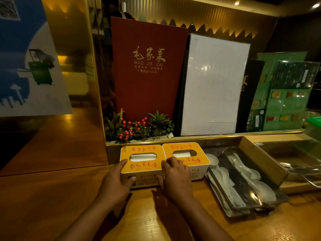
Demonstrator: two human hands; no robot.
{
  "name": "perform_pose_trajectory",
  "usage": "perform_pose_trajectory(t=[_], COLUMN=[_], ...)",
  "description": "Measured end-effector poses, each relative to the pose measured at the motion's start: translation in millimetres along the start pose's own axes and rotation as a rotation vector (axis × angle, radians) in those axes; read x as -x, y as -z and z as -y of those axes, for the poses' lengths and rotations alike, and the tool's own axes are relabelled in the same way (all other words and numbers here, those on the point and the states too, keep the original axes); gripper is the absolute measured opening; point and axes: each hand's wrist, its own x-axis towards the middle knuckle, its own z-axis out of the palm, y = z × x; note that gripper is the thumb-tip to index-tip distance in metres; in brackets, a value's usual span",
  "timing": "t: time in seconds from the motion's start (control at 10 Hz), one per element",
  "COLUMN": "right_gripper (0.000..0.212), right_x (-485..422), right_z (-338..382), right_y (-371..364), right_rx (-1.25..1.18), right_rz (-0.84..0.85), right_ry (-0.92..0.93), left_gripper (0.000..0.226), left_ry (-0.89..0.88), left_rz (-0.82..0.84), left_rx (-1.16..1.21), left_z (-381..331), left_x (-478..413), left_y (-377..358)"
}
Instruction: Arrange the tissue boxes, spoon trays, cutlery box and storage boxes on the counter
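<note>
- Left hand (116, 180) and right hand (175, 178) grip the near tissue box (141, 165) at its two ends.
- It sits on the bench (52, 197), touching the second tissue box (186, 153).
- Spoon tray (243, 185) lies just right.

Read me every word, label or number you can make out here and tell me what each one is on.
"MAO JIA CAI": gold print on the red menu cover, under three large Chinese characters.
Smaller gold Chinese lines below that: too blurred to read.
Left tissue box and right tissue box: red Chinese characters on the yellow lids; the small Latin line beneath is too blurred.
Black menu and green packaging: print too small.
</note>
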Motion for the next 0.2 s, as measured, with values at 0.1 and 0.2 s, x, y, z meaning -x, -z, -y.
perform_pose_trajectory(t=[0.1,0.2], right_gripper=[0.062,0.067], right_x=[7.1,12.0], right_z=[-2.0,-11.3], right_y=[11.8,29.1], right_rx=[-0.091,-0.225], right_rz=[0.089,0.129], right_ry=[0.015,-0.047], left_gripper=[0.086,0.091], left_ry=[-0.032,-0.067], left_rz=[0.052,0.065], left_rx=[-0.168,-0.210], left_z=[-4.4,-22.1], left_x=[6.6,12.2], left_y=[4.2,13.5])
